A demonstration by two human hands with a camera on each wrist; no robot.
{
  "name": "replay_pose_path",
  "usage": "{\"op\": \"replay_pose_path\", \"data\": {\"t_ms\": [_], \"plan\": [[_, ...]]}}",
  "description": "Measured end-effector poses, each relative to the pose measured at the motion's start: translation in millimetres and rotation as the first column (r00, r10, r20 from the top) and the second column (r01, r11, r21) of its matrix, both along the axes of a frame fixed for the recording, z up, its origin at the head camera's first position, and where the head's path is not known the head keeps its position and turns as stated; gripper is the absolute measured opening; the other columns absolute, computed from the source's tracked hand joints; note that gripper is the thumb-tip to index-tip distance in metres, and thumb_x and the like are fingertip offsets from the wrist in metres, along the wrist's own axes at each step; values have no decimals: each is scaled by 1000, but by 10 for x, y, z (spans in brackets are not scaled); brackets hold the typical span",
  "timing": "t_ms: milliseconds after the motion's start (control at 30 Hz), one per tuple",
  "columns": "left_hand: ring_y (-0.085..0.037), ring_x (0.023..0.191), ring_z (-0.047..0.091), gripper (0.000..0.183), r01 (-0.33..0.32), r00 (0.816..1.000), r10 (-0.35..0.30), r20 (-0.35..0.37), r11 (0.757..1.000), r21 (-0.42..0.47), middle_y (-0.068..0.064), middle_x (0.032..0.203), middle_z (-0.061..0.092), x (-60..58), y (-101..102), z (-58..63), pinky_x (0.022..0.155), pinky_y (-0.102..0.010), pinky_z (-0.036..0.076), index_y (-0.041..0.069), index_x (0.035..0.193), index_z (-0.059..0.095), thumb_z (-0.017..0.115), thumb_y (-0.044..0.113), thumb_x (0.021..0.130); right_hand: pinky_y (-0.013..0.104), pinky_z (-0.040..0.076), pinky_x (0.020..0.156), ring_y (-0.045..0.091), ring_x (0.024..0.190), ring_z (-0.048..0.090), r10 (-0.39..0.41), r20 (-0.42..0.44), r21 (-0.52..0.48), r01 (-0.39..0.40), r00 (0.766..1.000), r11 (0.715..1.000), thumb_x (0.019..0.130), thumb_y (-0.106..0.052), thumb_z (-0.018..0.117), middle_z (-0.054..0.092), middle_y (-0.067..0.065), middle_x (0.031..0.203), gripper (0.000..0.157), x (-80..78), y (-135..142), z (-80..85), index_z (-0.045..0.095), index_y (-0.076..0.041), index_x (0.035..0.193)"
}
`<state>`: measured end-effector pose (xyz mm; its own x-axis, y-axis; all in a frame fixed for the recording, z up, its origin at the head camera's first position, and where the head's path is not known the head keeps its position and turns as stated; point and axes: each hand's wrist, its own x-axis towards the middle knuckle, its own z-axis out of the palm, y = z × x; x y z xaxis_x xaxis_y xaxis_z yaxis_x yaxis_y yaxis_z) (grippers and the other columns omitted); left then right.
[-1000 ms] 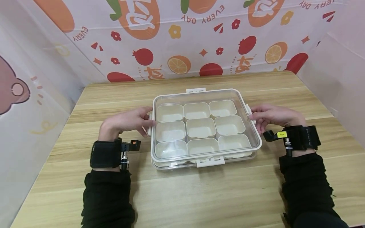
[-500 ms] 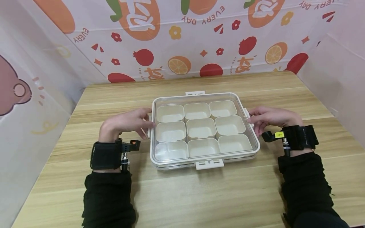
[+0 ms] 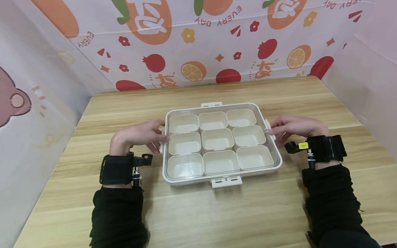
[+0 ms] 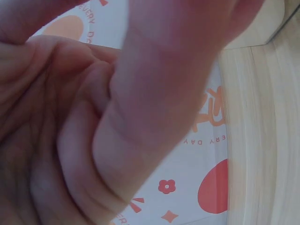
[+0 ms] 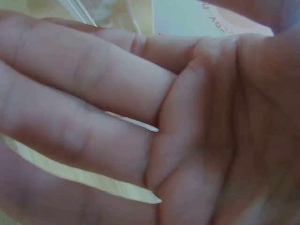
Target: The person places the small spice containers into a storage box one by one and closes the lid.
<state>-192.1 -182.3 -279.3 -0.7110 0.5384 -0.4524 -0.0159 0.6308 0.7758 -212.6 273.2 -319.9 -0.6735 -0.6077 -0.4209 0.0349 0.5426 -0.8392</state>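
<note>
A clear rectangular storage box with a transparent lid [image 3: 217, 174] sits mid-table. Its lid has a white rim and white clips on its sides. Through it show several cream compartment cups [image 3: 218, 139] in rows. At the box's left edge, my left hand [image 3: 139, 134] pinches the lid rim by the side clip, thumb on the rim. On the opposite edge my right hand [image 3: 297, 127] pinches the lid by the right clip [image 3: 269, 128]. In the left wrist view, the hand's palm and fingers hide the box; in the right wrist view a clear edge of it [image 5: 79, 11] shows past the fingers.
A wood-grain table [image 3: 223, 213] carries the box. Behind it hangs a fruit-print cloth [image 3: 214, 44], with pale cloth walls at left and right. Black straps with small cameras [image 3: 118, 168] circle both wrists.
The lid has come down from slightly above the box to rest on it, and its far and near edges sit lower. Both hands keep their places at the sides.
</note>
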Motion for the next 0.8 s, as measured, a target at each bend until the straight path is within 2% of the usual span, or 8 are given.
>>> {"op": "replay_pose_path", "data": {"t_ms": [233, 400, 467, 567, 667, 800], "plan": [[-30, 75, 60, 59, -11, 1000, 11, -1, 1000, -6, -25, 101, 53, -2, 9, -5, 67, -40, 53, -4, 135, 15, 50, 9, 90, 46, 50, 76, 35, 84, 59, 4, 18, -16, -3, 1000, 1000, 92, -20, 51, 64, 15, 93, 29, 5, 2, -1, 56, 3, 108], [-30, 76, 60, 59, -8, 1000, 8, -12, 1000, -4, -26, 104, 52, -15, 13, -17, 69, -43, 53, -4, 135, 15, 51, 9, 90, 47, 50, 76, 35, 85, 59, 12, -2, -27, -12, 1000, 1000, 92, -20, 50, 64, 14, 94, 30, 2, 6, -20, 55, 5, 109], [-29, 77, 60, 59, -17, 1000, 17, -25, 1000, 4, -27, 106, 51, -33, 13, -37, 70, -43, 52, -4, 135, 15, 51, 10, 90, 46, 49, 78, 33, 87, 59, -8, -17, -23, 7, 1000, 1000, 92, -21, 49, 63, 14, 96, 33, -8, 9, -29, 52, 5, 112], [-28, 79, 60, 60, -60, 996, 62, -63, 998, 35, -27, 107, 50, -80, 21, -91, 72, -44, 52, -3, 137, 12, 49, 10, 92, 44, 49, 80, 30, 91, 58, -58, -67, -34, 55, 996, 998, 94, -22, 46, 61, 15, 100, 38, -38, 5, -47, 48, 8, 116], [-27, 80, 59, 59, -129, 985, 136, -102, 989, 74, -27, 106, 50, -137, 50, -153, 73, -44, 52, -2, 139, 10, 45, 11, 94, 40, 49, 80, 26, 94, 57, -129, -121, -62, 122, 984, 991, 97, -20, 40, 60, 15, 104, 38, -83, 4, -84, 44, 10, 119], [-26, 79, 58, 57, -205, 969, 216, -122, 974, 100, -27, 105, 49, -187, 87, -206, 72, -43, 52, -2, 139, 10, 43, 12, 95, 35, 51, 77, 25, 93, 58, -188, -136, -111, 174, 973, 978, 98, -14, 33, 62, 14, 103, 36, -126, 5, -138, 39, 13, 122]]}}
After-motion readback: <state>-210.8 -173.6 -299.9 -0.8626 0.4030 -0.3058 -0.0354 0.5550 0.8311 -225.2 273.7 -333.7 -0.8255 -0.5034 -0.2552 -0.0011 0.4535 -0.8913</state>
